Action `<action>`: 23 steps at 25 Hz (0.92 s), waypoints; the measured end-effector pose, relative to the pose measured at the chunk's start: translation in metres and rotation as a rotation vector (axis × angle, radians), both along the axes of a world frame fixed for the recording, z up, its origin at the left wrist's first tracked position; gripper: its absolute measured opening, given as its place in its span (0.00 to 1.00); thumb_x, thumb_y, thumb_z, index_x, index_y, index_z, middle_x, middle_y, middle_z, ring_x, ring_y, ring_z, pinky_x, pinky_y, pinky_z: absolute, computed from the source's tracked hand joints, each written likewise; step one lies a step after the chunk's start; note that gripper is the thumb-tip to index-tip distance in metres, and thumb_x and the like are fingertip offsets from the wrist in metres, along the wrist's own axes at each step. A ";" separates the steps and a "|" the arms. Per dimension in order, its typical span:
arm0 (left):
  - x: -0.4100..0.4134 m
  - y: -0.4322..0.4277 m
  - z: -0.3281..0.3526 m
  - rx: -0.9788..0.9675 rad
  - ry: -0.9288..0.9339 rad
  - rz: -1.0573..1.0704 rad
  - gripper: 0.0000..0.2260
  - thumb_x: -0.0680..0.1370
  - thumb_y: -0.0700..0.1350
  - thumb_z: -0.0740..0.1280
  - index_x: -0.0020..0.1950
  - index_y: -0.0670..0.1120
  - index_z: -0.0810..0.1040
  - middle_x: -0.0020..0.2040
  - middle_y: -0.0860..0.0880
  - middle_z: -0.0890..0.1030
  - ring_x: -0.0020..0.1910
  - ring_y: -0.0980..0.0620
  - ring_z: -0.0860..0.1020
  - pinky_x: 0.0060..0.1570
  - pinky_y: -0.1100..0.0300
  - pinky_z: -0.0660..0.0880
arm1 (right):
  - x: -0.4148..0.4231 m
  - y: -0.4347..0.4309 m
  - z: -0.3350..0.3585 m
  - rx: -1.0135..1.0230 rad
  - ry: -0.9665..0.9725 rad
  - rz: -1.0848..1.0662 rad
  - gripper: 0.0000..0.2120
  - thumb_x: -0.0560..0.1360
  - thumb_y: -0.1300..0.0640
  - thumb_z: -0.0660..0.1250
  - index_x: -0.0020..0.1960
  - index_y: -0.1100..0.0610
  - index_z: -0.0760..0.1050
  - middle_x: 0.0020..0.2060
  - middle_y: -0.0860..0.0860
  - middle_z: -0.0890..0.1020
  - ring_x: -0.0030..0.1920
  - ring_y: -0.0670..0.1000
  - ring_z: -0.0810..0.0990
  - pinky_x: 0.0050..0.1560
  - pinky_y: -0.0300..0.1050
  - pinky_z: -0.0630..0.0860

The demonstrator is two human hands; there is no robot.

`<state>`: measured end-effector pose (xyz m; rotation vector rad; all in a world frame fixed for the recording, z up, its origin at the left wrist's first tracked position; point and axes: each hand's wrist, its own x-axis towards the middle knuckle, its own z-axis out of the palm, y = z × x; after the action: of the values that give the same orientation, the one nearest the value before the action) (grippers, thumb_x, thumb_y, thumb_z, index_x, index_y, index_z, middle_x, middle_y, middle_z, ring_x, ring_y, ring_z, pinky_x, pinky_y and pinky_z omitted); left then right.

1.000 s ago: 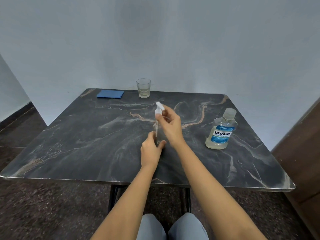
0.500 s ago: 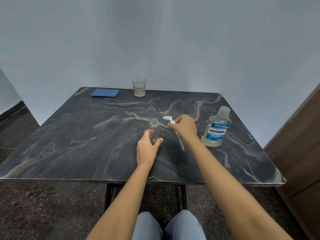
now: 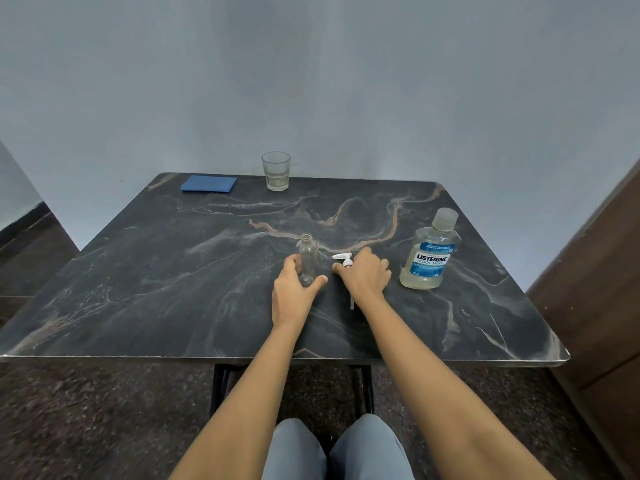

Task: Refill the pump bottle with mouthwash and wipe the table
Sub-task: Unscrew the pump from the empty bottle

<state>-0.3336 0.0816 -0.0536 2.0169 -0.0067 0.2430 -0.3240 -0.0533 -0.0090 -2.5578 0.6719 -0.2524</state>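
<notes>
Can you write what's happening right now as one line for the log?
left hand: holding open pump bottle upright | right hand: laying pump head on table | mouthwash bottle: capped, untouched

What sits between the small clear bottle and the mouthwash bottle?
In the head view, the white pump head and the right hand resting on it lie between the small clear bottle and the Listerine mouthwash bottle.

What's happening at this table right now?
A person is partway through refilling a small clear plastic bottle. The left hand steadies it upright with its neck open. The right hand is laying the white pump top on the dark marbled table. The capped Listerine mouthwash bottle stands untouched to the right.
</notes>
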 end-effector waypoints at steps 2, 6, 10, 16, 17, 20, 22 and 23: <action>-0.007 0.000 0.005 -0.055 0.003 0.028 0.35 0.69 0.55 0.76 0.70 0.47 0.65 0.67 0.48 0.74 0.65 0.51 0.73 0.58 0.59 0.70 | -0.009 -0.003 0.014 -0.002 -0.038 0.028 0.25 0.71 0.43 0.70 0.59 0.59 0.71 0.57 0.56 0.78 0.61 0.59 0.71 0.57 0.53 0.69; -0.038 -0.012 0.024 -0.155 -0.263 0.350 0.30 0.72 0.60 0.68 0.67 0.45 0.65 0.62 0.47 0.72 0.62 0.51 0.71 0.57 0.57 0.70 | -0.037 -0.025 0.060 -0.006 -0.421 0.141 0.17 0.74 0.47 0.66 0.55 0.58 0.73 0.52 0.54 0.79 0.55 0.56 0.72 0.51 0.49 0.71; -0.055 -0.053 0.051 -0.146 -0.607 0.200 0.16 0.75 0.52 0.68 0.58 0.48 0.69 0.53 0.55 0.69 0.52 0.58 0.71 0.51 0.74 0.65 | -0.054 -0.062 0.103 -0.301 -0.673 0.030 0.17 0.75 0.45 0.62 0.54 0.58 0.73 0.47 0.55 0.79 0.51 0.57 0.74 0.47 0.51 0.72; -0.036 -0.133 0.068 -0.069 -0.119 -0.285 0.31 0.69 0.51 0.76 0.67 0.47 0.67 0.64 0.49 0.73 0.63 0.52 0.72 0.58 0.59 0.69 | -0.040 -0.113 0.124 -0.576 -0.137 0.044 0.32 0.73 0.34 0.62 0.61 0.62 0.70 0.55 0.58 0.76 0.56 0.58 0.75 0.40 0.48 0.69; -0.030 -0.141 0.067 -0.085 -0.047 -0.320 0.34 0.68 0.50 0.77 0.69 0.46 0.65 0.67 0.47 0.73 0.66 0.50 0.71 0.61 0.57 0.68 | -0.036 -0.118 0.124 -0.609 -0.094 0.100 0.32 0.73 0.34 0.62 0.60 0.61 0.72 0.56 0.57 0.76 0.57 0.58 0.75 0.41 0.47 0.70; -0.016 -0.158 0.061 -0.158 0.074 -0.426 0.33 0.68 0.46 0.78 0.69 0.45 0.67 0.67 0.47 0.74 0.66 0.49 0.72 0.63 0.55 0.69 | -0.031 -0.127 0.128 -0.670 -0.029 0.135 0.32 0.71 0.30 0.60 0.49 0.60 0.76 0.45 0.55 0.80 0.43 0.54 0.78 0.36 0.43 0.66; -0.011 -0.163 0.054 -0.169 0.081 -0.472 0.28 0.69 0.44 0.77 0.65 0.46 0.71 0.61 0.48 0.79 0.60 0.50 0.77 0.61 0.55 0.73 | -0.031 -0.127 0.133 -0.718 0.052 0.103 0.36 0.68 0.24 0.53 0.39 0.60 0.71 0.31 0.52 0.76 0.30 0.49 0.70 0.30 0.41 0.60; -0.008 -0.165 0.052 -0.183 0.079 -0.476 0.25 0.69 0.43 0.77 0.62 0.46 0.72 0.58 0.48 0.80 0.56 0.51 0.79 0.60 0.54 0.74 | -0.031 -0.127 0.136 -0.741 0.091 0.096 0.38 0.67 0.22 0.48 0.37 0.58 0.69 0.27 0.51 0.71 0.27 0.48 0.66 0.28 0.41 0.58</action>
<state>-0.3418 -0.0833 -0.0019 1.7808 -0.3966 -0.1348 -0.3548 -0.1801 0.1266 -3.3142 0.5523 -0.4149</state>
